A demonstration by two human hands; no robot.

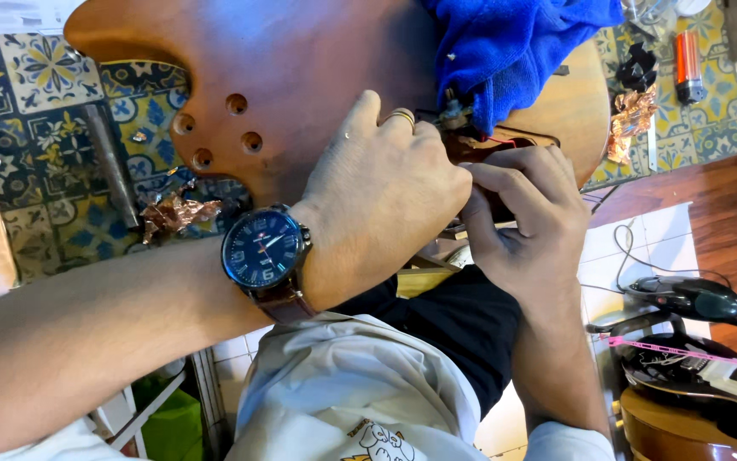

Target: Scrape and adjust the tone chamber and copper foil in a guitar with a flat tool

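Reddish-brown wooden guitar body (300,77) lies on the patterned bench (52,196), where the left hand (377,201) and right hand (526,222) pinch fingers together at its cavity beside a blue cloth (513,47).

Both hands crowd the lower edge of the brown guitar body (300,60), the left hand (377,196) touching the right hand (522,222), and a blue cloth (513,43) closes the space just above them. The bare wood around the four drilled holes (219,132) lies open, with crumpled copper foil (176,213) just below its edge.
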